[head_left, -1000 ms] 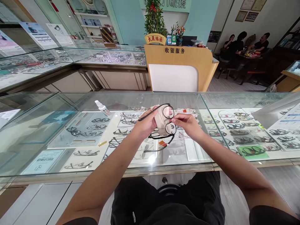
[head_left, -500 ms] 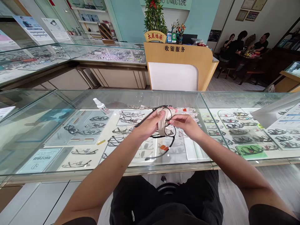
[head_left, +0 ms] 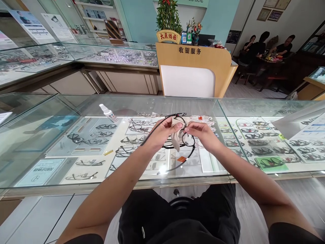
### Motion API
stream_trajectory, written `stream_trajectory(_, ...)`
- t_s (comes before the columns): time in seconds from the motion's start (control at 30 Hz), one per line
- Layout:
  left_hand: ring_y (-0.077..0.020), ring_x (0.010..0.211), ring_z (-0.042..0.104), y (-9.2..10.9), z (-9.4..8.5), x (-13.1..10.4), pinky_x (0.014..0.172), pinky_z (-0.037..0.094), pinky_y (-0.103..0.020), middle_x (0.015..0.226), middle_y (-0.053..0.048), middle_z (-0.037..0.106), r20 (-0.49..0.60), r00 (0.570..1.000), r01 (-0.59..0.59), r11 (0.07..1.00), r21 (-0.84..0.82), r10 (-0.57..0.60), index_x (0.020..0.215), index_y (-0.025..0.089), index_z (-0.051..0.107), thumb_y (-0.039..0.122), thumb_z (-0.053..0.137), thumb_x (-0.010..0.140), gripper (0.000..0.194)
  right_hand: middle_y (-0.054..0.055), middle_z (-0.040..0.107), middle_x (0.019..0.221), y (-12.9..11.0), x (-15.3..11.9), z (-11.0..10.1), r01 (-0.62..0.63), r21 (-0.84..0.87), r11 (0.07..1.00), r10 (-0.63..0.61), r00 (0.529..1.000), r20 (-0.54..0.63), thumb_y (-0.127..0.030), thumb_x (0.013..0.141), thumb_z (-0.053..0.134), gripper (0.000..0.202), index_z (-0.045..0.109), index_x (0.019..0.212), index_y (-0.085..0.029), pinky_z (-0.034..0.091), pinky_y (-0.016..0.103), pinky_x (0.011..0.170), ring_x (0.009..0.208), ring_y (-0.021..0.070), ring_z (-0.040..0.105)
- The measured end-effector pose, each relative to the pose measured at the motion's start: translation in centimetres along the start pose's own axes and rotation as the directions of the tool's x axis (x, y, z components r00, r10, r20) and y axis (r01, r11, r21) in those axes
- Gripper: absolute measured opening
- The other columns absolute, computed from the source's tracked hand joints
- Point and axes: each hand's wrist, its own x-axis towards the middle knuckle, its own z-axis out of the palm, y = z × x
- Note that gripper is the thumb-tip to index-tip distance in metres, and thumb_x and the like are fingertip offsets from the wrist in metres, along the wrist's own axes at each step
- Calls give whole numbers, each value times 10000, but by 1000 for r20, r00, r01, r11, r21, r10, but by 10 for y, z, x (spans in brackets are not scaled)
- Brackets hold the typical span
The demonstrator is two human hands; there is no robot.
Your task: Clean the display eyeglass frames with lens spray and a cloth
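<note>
A pair of black-framed eyeglasses (head_left: 188,145) is held up above the glass counter between my two hands. My left hand (head_left: 166,130) pinches a beige cloth (head_left: 177,138) around one lens, thumb pressed on the fabric. My right hand (head_left: 199,133) grips the frame near the bridge with thumb and fingertips. One temple arm, bearing an orange tag (head_left: 181,159), curves down toward me; the other runs back over my left wrist. Fingers behind the cloth are hidden.
A white spray bottle (head_left: 108,113) stands on the glass counter (head_left: 152,183) to the left. Beneath the glass lie rows of eyeglasses (head_left: 89,162). White papers (head_left: 308,125) stand at the right. Beyond is a wooden cashier desk (head_left: 188,56); several people sit at a table far right.
The eyeglasses have turned slightly, with the tagged temple arm swinging a little to the right. My left thumb has shifted right and lower on the cloth, which hangs down more.
</note>
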Motion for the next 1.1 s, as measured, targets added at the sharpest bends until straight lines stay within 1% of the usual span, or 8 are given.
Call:
stream_trajectory(0.1,-163,814,655,2,2,-1,765,515,-273,901,-24,780,-21,999,-47,999,8,47,1004,183,825,367,1065,654,463,20,670,1033,2,2,0,-24,77,997,26,999,-25,-528,733,988,355,786,699,-238,416,384,1014,1056,224,614)
stream_trajectory(0.2,-163,786,672,4,3,-1,726,521,-259,899,-28,807,-46,998,-45,998,41,47,1082,179,831,322,1072,612,547,21,651,1061,3,3,0,-72,159,985,74,997,-2,-501,709,1000,340,788,703,-234,411,375,983,1040,216,597)
stream_trajectory(0.5,-125,619,550,2,18,-1,567,423,-248,689,7,669,-211,945,-217,961,171,251,831,178,763,515,1018,718,437,11,581,979,-4,-1,6,-31,174,984,29,1000,11,-525,714,1008,381,758,671,-241,383,366,950,985,204,547)
stream_trajectory(0.67,-139,659,572,5,6,2,615,451,-264,711,0,649,-77,960,-253,952,173,270,853,182,760,587,938,830,443,23,593,1042,-11,-3,2,10,157,988,-6,1000,-28,-535,708,1005,325,825,700,-263,392,370,976,1011,212,543)
stream_trajectory(0.8,-171,759,664,7,1,2,686,518,-272,892,-26,778,44,984,-179,978,107,175,1062,197,798,462,1037,708,503,29,604,1081,-16,-2,-3,-14,168,986,21,999,-43,-525,714,995,300,850,722,-262,398,370,926,967,199,538)
stream_trajectory(0.87,-175,761,669,8,5,1,685,520,-270,877,-28,789,4,985,-174,978,112,175,1041,190,791,417,1066,650,529,27,610,1057,-15,-2,-2,-12,144,989,15,1000,-22,-515,730,989,302,836,718,-254,393,376,942,963,199,535)
stream_trajectory(0.97,-151,676,607,7,14,1,621,473,-258,761,-14,741,-87,972,-204,968,148,218,893,179,758,461,1067,637,490,18,598,980,-13,-4,4,6,124,992,-7,1000,8,-515,756,975,327,796,699,-247,386,387,969,977,208,539)
stream_trajectory(1.1,-131,629,522,6,14,2,575,387,-260,675,1,642,-126,937,-284,922,263,325,808,181,729,601,968,781,484,16,569,957,-15,-5,8,45,116,992,-43,999,-14,-515,762,963,323,795,694,-248,396,381,970,979,208,534)
